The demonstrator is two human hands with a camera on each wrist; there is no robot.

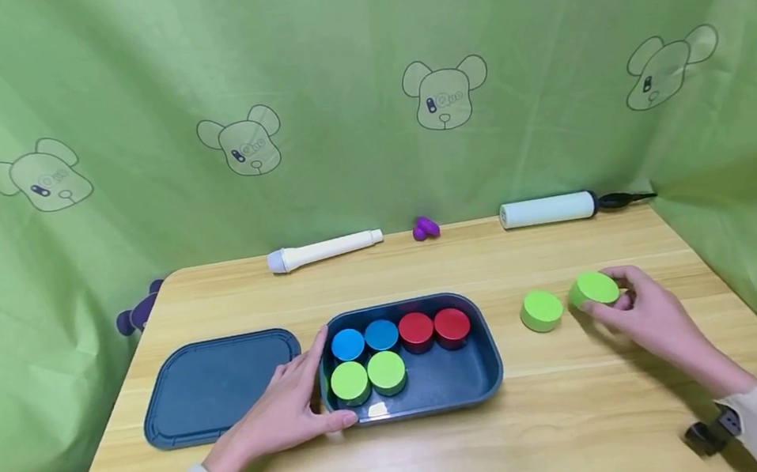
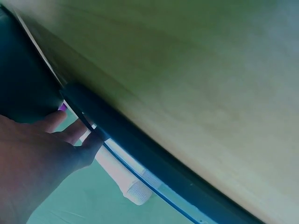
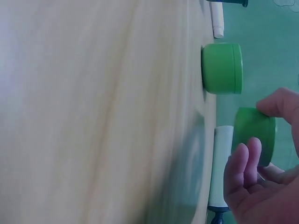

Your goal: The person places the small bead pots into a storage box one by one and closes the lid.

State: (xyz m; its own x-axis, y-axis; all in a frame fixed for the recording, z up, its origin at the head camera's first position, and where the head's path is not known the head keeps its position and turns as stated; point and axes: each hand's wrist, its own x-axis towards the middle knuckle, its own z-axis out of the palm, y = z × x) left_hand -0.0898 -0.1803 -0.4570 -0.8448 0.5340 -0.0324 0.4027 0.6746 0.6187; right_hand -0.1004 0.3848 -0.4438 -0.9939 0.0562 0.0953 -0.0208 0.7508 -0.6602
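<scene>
My right hand [image 1: 650, 312] pinches a small round green container [image 3: 254, 133] between thumb and fingers, raised above the table with its shadow below. Just left of it, another green container [image 1: 542, 311] stands on the table. Resting against the left end of a dark blue box [image 1: 449, 386], my left hand [image 1: 286, 407] has its fingers stretched along the side and its thumb at the front rim. Inside the box, two blue containers [image 1: 348, 345] and two red containers [image 1: 417, 332] form the back row. Two green containers [image 1: 351, 383] sit in front at the left.
A dark blue lid [image 1: 219, 384] lies flat left of the box. Along the table's back edge are a white microphone [image 1: 330, 250], a small purple object [image 1: 426, 227] and a pale hand pump [image 1: 547, 210]. A green curtain [image 1: 337, 34] hangs behind.
</scene>
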